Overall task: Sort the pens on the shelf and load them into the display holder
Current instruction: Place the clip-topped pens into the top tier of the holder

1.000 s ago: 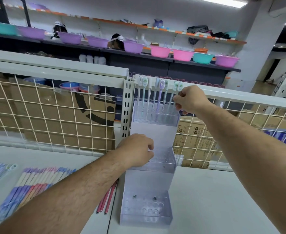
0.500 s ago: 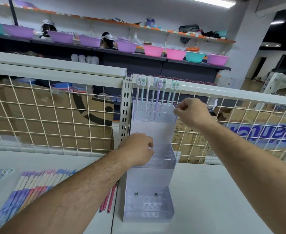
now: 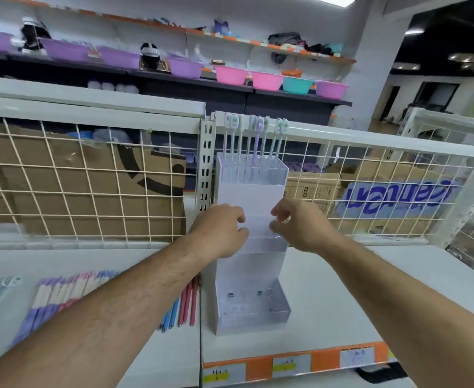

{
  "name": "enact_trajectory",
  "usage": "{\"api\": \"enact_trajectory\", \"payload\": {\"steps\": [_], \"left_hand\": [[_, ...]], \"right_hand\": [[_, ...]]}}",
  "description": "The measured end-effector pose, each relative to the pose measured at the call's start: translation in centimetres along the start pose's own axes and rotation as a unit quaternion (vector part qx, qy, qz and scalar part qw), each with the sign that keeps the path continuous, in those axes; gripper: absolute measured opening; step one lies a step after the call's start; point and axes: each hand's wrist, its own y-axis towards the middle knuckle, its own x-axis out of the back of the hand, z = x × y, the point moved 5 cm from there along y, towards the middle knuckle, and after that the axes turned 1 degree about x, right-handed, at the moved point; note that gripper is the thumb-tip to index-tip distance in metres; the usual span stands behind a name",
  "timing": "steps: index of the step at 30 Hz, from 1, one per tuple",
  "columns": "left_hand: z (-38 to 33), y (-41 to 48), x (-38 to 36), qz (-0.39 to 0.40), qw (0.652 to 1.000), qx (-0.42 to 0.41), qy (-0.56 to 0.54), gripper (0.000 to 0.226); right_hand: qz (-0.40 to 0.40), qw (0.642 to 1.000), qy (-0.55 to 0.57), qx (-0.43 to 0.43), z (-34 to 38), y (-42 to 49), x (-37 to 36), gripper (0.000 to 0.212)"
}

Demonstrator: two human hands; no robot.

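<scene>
Between the hands, at the middle tier of the holder (image 3: 251,191). Gripping its left edge with the left hand (image 3: 219,231), fingers curled round it. Right hand (image 3: 297,225) curled at the right edge, touching or clamped: cannot tell through the blur. Above both hands, already loaded: pens (image 3: 254,147) upright in the top tier. Between and below the hands, nothing visible in the middle and bottom tiers. Below and left of the left hand, waiting on the shelf (image 3: 342,289): loose pens (image 3: 186,303) just beside the holder, pen rows (image 3: 56,298) farther left. Roughly a third done, at a guess, with two tiers left to fill.
</scene>
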Motion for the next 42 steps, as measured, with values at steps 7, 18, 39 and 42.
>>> {"api": "enact_trajectory", "payload": {"steps": [7, 18, 39, 42], "left_hand": [[0.4, -3.7, 1.4, -0.010, 0.999, 0.027, 0.018, 0.036], [2.1, -12.6, 2.6, -0.018, 0.994, 0.102, 0.028, 0.026], [27.9, -25.5, 8.1, 0.035, 0.971, 0.230, 0.059, 0.021], [32.7, -26.8, 9.7, 0.037, 0.966, 0.246, 0.077, 0.032]], "right_hand": [[0.029, 0.999, 0.012, 0.039, 2.6, -2.5, -1.6, 0.033], [0.086, 0.987, 0.064, 0.117, 7.1, -6.4, -5.4, 0.029], [0.206, 0.961, 0.071, 0.170, 31.0, -7.9, -23.9, 0.021], [0.211, 0.960, 0.091, 0.163, 35.1, -7.1, -26.7, 0.020]]}}
